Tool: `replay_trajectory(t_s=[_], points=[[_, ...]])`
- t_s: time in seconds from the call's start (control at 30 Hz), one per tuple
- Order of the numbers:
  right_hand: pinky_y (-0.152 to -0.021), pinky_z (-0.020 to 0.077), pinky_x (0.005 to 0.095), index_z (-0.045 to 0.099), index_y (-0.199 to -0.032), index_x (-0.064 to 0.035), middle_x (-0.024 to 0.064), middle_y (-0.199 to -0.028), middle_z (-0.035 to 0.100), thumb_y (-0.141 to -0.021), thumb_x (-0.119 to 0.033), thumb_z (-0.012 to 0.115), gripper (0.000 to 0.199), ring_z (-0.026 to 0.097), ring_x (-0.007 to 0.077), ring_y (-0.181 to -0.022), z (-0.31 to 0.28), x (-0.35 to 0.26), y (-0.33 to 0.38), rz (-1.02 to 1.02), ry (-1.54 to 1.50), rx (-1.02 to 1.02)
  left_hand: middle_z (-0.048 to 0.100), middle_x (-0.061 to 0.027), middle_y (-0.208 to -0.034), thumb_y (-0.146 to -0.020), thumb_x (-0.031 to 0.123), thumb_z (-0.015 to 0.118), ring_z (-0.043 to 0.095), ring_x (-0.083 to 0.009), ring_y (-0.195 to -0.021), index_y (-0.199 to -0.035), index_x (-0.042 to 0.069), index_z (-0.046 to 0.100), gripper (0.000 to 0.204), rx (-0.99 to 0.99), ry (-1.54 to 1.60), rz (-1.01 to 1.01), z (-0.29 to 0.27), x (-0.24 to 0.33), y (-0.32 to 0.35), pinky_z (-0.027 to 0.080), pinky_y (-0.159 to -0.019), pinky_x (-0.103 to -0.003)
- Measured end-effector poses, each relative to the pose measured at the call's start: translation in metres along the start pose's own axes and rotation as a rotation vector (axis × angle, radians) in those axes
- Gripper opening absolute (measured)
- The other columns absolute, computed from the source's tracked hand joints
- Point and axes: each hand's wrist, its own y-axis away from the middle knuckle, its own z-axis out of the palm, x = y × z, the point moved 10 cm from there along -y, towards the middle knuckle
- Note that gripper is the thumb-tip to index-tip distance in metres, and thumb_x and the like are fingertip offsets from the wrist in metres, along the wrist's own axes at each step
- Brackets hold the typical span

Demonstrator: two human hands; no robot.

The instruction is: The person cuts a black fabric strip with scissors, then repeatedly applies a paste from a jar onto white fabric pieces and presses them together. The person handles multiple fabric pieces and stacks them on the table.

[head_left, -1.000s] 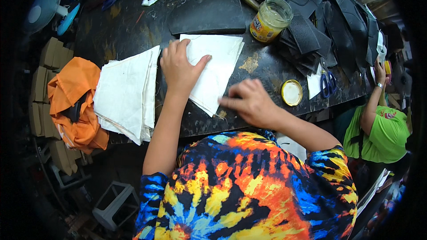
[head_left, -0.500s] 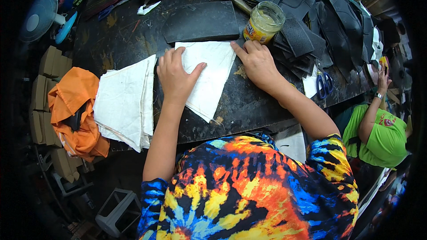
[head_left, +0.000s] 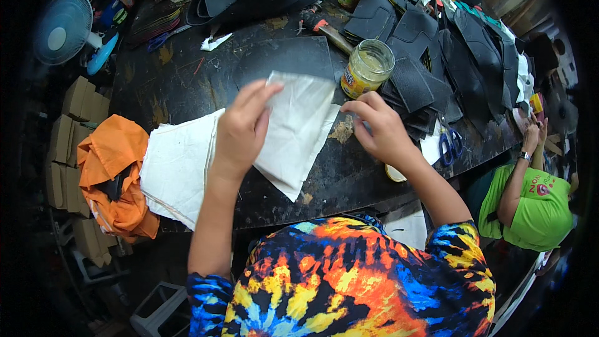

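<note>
A white cloth piece (head_left: 293, 112) is raised off the table in front of me, its upper left edge pinched in my left hand (head_left: 243, 128). Under it lies another white piece (head_left: 321, 140), its right side showing. My right hand (head_left: 385, 126) hovers by that lower piece's upper right corner, fingers curved and apart, with nothing seen in them. To the left a stack of white cloth pieces (head_left: 178, 165) rests at the table's front edge. Beyond the raised cloth is a flat black sheet (head_left: 287, 56). An opened glass jar (head_left: 367, 68) stands beyond my right hand.
Black cut pieces (head_left: 415, 81) are heaped at the right, near blue-handled scissors (head_left: 450, 146). A hammer (head_left: 331, 34) lies behind the jar. Orange cloth (head_left: 115, 168) sits at the left, with a fan (head_left: 62, 28) farther off. A person in green (head_left: 530, 196) works at the right.
My left hand has lifted the upper white cloth, which lay flat under both hands. My right hand has let go of the corner. The view has shifted, showing more of the far table.
</note>
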Motion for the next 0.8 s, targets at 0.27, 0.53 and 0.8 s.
replay_trajectory(t_s=[0.27,0.53,0.8], points=[[-0.105,0.0490,0.0443,0.074,-0.127,-0.0098,0.0137,-0.127,0.063,-0.075,-0.035,0.093,0.060,0.059,0.0329,-0.122,-0.102,-0.010,-0.031,-0.054,0.367,0.214,0.070,-0.0180,-0.130,-0.085,0.002,0.075,0.068,-0.0350,-0.119,-0.127,0.001,0.072,0.042,0.264,0.130,-0.186,0.021,-0.106,-0.133,0.051,-0.107,-0.041],[-0.110,0.0412,0.0489,0.085,-0.112,-0.0114,0.0184,-0.150,0.058,-0.062,-0.079,0.085,0.084,0.051,0.0359,-0.137,-0.047,0.035,-0.079,0.044,0.567,-0.225,0.061,-0.0196,-0.142,-0.086,0.001,0.073,0.060,-0.0406,-0.128,-0.128,0.010,0.072,0.043,0.372,-0.151,-0.028,0.035,-0.094,-0.094,0.047,-0.109,-0.046],[-0.100,0.0514,0.0452,0.078,-0.088,-0.0070,0.0131,-0.118,0.071,-0.081,-0.032,0.090,0.029,0.065,0.0349,-0.117,-0.136,-0.019,-0.054,-0.235,0.510,0.544,0.075,-0.0052,-0.111,-0.089,0.005,0.073,0.066,-0.0276,-0.107,-0.103,0.008,0.078,0.015,-0.175,0.070,0.056,0.104,-0.012,0.004,0.050,-0.097,-0.043]])
